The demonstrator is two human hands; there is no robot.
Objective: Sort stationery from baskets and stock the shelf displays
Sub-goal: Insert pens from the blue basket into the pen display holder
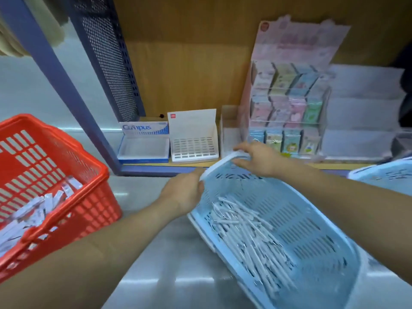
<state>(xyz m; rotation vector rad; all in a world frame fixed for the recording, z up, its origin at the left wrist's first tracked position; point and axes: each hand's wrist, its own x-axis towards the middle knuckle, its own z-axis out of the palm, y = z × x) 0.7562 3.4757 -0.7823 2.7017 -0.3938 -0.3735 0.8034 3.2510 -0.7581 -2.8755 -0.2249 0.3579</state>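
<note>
A light blue basket lies tilted on the floor in front of the shelf, with several white pens piled inside. My left hand grips its rim at the left. My right hand grips the far rim, near the shelf edge. On the left stands a red basket holding several small white packets. On the shelf sit an open blue-and-white Campus box and a white display tray with slots, both with nothing in them.
A clear acrylic rack with pastel sticker packs stands on the shelf at the right, a small clear holder beside it. A blue perforated shelf post rises at the left. Another light blue basket shows at the right edge.
</note>
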